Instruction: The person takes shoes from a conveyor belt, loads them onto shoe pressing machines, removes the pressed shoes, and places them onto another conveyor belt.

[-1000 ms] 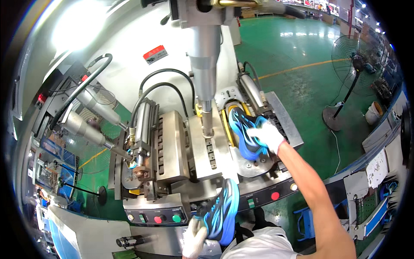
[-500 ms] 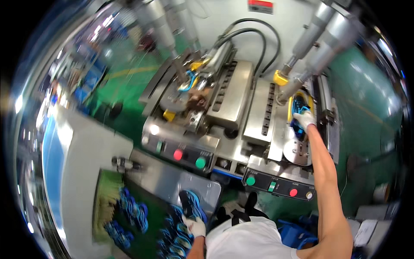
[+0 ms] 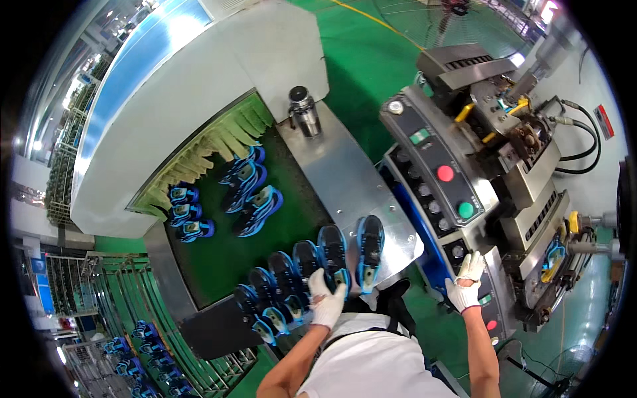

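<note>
My left hand (image 3: 327, 300), in a white knit glove, is at the near end of a row of black-and-blue shoes (image 3: 284, 273). Its thumb and fingers are apart, close to the heel of one shoe; whether they touch it I cannot tell. A single shoe (image 3: 369, 251) stands to the right of that row on the metal ledge (image 3: 355, 176). My right hand (image 3: 466, 284), also gloved, lies with fingers stretched out over the right control panel (image 3: 489, 288) of the pressing machine. Part of a blue shoe (image 3: 554, 255) shows in the machine's right station beneath the press rods.
More shoes (image 3: 249, 192) sit on the dark green conveyor belt (image 3: 225, 272), by a tunnel with a yellowish strip curtain (image 3: 206, 156). A steel flask (image 3: 304, 113) stands on the ledge. The left control panel (image 3: 434, 156) has red and green buttons. A rack with shoes (image 3: 152, 351) is lower left.
The view has turned left toward the conveyor. My right hand has left the shoe in the machine for the control panel. My left hand has let go of the shoe at the ledge.
</note>
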Demonstrator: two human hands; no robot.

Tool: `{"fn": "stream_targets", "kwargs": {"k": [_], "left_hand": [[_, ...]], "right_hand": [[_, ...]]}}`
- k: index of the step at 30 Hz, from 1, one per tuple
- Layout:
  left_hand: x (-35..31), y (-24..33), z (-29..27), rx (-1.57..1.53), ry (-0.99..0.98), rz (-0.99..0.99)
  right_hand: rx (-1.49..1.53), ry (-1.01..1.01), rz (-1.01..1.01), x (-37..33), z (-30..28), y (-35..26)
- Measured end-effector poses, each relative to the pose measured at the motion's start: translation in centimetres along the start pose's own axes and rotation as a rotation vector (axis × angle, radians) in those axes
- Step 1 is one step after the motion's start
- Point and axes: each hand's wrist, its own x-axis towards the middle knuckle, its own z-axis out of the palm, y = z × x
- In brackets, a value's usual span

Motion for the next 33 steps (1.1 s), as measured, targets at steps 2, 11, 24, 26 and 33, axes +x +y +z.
{"fn": "stream_targets", "kwargs": {"k": [2, 11, 24, 26, 33], "left_hand": [[1.4, 0.3, 1.8, -0.014, -0.189, -0.091], [5.3, -5.7, 4.8, 0.023, -0.280, -0.217], [-0.1, 15.5, 2.2, 0.275, -0.988, 0.259], [-2.7, 18.5, 2.2, 0.412, -1.031, 0.489], [-19.8, 24.5, 4.6, 0.693, -1.413, 1.189]], "right_hand": [[0.269, -0.036, -0.206, -0.1, 0.1, -5.2], [0.710, -0.455, 0.367, 3.6, 7.3, -28.0], [1.280, -0.077, 1.070, -17.6, -2.7, -13.6], [1.483, -0.063, 1.212, -21.9, -7.8, -12.5], [1.536, 0.775, 1.902, -39.7, -5.9, -14.8]]}}
